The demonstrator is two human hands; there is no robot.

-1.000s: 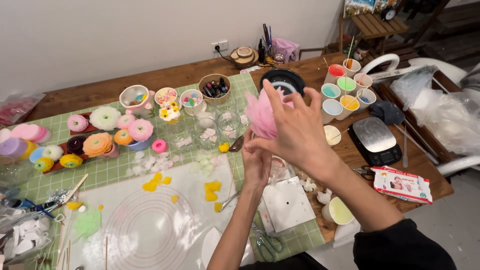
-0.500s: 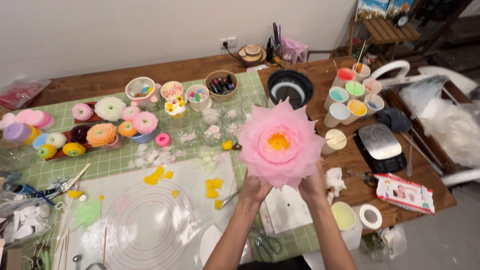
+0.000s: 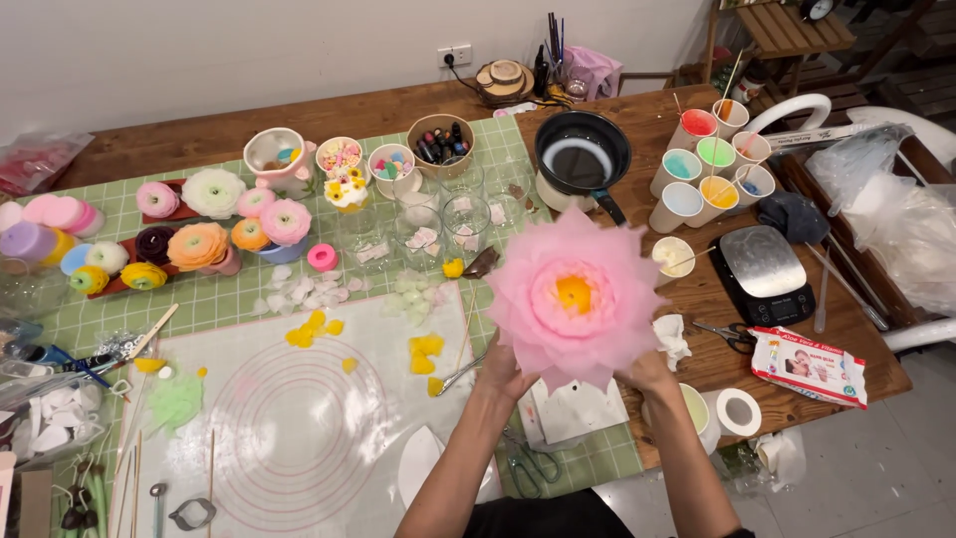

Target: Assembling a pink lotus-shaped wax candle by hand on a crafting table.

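Holding a large pink flower (image 3: 575,299) with a yellow centre face-up above the wooden table (image 3: 697,299), the left hand (image 3: 501,371) and right hand (image 3: 649,371) grip its lower edges from beneath — fingers closed on the petals. Small finished flowers (image 3: 199,244), paint cups (image 3: 709,164) and a black pan (image 3: 583,151) lie beyond — a white tile (image 3: 578,410) sits below.

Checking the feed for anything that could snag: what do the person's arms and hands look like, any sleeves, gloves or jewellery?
Both forearms are bare to the elbow. The left hand and right hand show no gloves, rings or watch. Only a dark garment edge appears at the bottom of the view.
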